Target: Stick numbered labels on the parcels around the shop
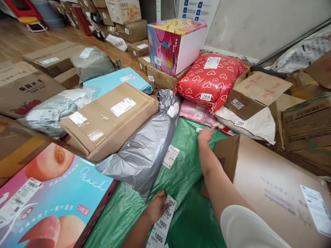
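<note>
in the head view, a person in a white sleeve (248,227) works over a large green plastic parcel (139,203) lying among packages on the floor. the left hand (157,207) pinches the upper end of a strip of number labels (162,224) between thumb and fingers, the strip hanging over the green plastic with 1003, 1005 and 1006 readable. the right hand (206,134) reaches to the parcel's far end, its fingers at the plastic just beside a small label (199,130); whether they press or grip cannot be told. a larger shipping label (171,156) lies on the parcel's middle, next to a grey plastic bag (144,146) that partly covers it. left of that sit a taped brown package (108,120) and a peach-printed box (59,196). beyond the right hand, a red heart-patterned bag (212,81) tagged 7018 rests on a pink parcel (190,109) tagged 7013, with a white bag (254,124) tagged 7005 alongside. a large carton (274,186) stands to the right of the green parcel.
</note>
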### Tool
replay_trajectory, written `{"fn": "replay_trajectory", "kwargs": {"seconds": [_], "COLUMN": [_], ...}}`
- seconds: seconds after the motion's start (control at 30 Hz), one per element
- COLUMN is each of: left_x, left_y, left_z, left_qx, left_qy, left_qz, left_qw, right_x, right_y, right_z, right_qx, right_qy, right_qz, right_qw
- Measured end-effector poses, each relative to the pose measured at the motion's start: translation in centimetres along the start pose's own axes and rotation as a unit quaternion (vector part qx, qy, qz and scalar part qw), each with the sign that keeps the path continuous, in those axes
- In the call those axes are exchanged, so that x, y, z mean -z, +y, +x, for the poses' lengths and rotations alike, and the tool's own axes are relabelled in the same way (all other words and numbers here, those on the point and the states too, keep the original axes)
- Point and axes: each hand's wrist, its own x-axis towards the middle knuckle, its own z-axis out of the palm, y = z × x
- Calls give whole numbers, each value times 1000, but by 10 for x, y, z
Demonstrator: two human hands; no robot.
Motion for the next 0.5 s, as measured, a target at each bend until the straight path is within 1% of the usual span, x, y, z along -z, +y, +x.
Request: {"fn": "replay_trajectory", "kwargs": {"seconds": [0.1,0.17,0.23,0.3,0.33,0.37,0.4,0.43,0.47,0.5], "left_x": [0,-2,-1,8,16,27,40,54,68,81], "left_y": [5,13,26,41,49,57,64,70,75,78], "left_z": [-1,-2,-5,-8,-9,-11,-12,-12,-12,-10], "left_qx": [12,26,36,46,55,64,77,85,84,75], "left_qy": [4,21,44,91,124,160,197,229,255,277], "left_qz": [-36,-70,-126,-215,-262,-304,-343,-368,-375,-367], "left_qw": [999,997,990,971,955,937,915,897,888,885], "right_x": [5,6,9,17,23,32,41,51,60,68], "right_y": [-36,-63,-87,-105,-111,-115,-117,-118,-118,-117], "right_z": [-42,-73,-101,-122,-130,-137,-143,-148,-153,-158], "right_qx": [22,44,75,104,119,142,172,203,230,250], "right_qy": [-32,-86,-186,-298,-364,-446,-536,-614,-669,-695], "right_qz": [22,50,83,106,114,123,134,149,170,193], "right_qw": [999,994,976,943,917,875,816,748,686,646]}}
